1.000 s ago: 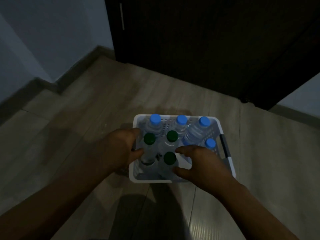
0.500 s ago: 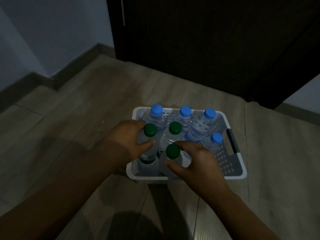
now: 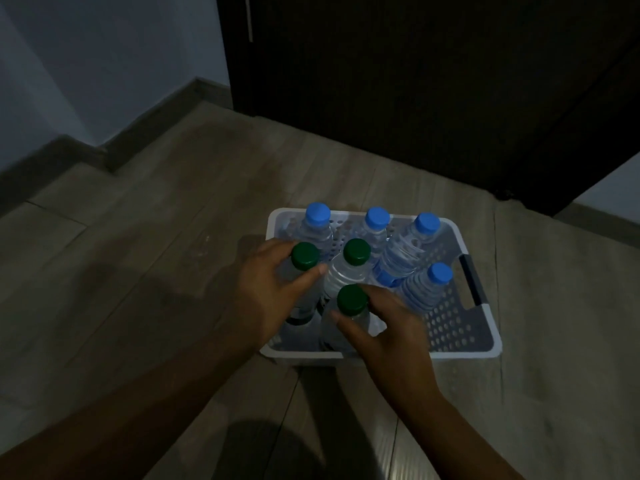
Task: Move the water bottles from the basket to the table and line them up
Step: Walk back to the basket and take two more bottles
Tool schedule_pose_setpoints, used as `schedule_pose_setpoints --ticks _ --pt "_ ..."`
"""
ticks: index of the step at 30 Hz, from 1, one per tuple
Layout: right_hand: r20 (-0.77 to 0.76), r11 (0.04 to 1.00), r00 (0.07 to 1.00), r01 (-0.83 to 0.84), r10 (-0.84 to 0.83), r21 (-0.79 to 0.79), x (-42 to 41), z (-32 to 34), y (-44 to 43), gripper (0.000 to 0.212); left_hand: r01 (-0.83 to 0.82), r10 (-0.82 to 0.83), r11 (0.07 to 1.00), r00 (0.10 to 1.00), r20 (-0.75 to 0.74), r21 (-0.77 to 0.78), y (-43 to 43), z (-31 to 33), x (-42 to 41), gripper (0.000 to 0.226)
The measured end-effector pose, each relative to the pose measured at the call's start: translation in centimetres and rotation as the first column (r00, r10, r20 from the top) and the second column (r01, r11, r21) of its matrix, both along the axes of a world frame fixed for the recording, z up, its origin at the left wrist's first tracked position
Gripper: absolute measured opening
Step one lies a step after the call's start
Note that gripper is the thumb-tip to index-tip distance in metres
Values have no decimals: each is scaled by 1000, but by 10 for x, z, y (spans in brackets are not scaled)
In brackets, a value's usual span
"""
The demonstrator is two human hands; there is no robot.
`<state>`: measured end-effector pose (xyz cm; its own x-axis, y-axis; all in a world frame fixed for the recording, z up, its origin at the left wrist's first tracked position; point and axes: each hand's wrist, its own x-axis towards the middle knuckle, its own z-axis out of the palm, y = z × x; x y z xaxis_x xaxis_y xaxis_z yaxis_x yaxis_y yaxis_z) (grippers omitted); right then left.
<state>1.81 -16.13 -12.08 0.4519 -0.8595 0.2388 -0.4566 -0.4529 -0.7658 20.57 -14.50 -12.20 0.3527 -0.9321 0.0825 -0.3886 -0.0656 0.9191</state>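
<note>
- Seven clear plastic water bottles stand in a white perforated basket on the wood-look plank floor; four wear blue caps, three wear green.
- Blue-capped bottles sit along the far wall, far-left, middle and far-right, with a fourth leaning toward the right side by the dark handle.
- Ribbed, see-through walls show on the central green-capped bottle, which tilts slightly.
- Rectangular with rounded corners, the basket has small round holes across its bottom and sides.
- Left hand is curled around the left green-capped bottle, thumb laid across its shoulder just below the cap.
- Right hand is wrapped on the near green-capped bottle, thumb and fingers closed around the neck under the cap.
- Both gripped bottles remain inside the basket, in its near-left part.
- Behind it rises a dark door.
</note>
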Motion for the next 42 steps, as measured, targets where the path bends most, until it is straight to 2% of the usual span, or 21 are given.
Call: schedule_pose_setpoints --ticks 5,8,11,15,20,25,30,33,39,42 --pt "114 996 993 21 -31 85 -3 0 0 37 45 -45 998 999 -7 -44 6 6 -1 29" --pt "195 992 978 46 -68 118 -6 4 2 30 20 -23 995 999 -32 -101 7 13 -5 21" --pt "227 994 970 71 -87 79 -7 15 1 28 -25 10 986 996 -88 -167 4 26 -7 18" --pt "335 995 937 95 -98 25 -6 50 -7 26 -11 -16 940 997 -74 -341 2 56 -14 10" --pt "411 984 903 165 -122 -69 -4 106 -25 13 25 -59 924 995 -78 -382 -8 100 -18 19" --pt "467 974 878 189 -110 -126 2 161 -49 15 17 -63 904 994 -92 -426 -25 151 -18 30" --pt "463 971 874 216 -147 -100 15 220 -73 16 -77 37 930 993 -116 -359 -47 214 -12 38" --pt "469 971 866 229 -172 -67 23 269 -83 7 -95 85 947 995 -46 -308 -59 260 -5 42" --pt "477 977 860 212 -183 -9 36 396 -92 11 -166 139 961 982 -131 -222 -62 385 3 43" --pt "437 973 879 227 -189 -37 40 469 -89 10 -154 124 968 980 -158 -198 -54 457 2 38"
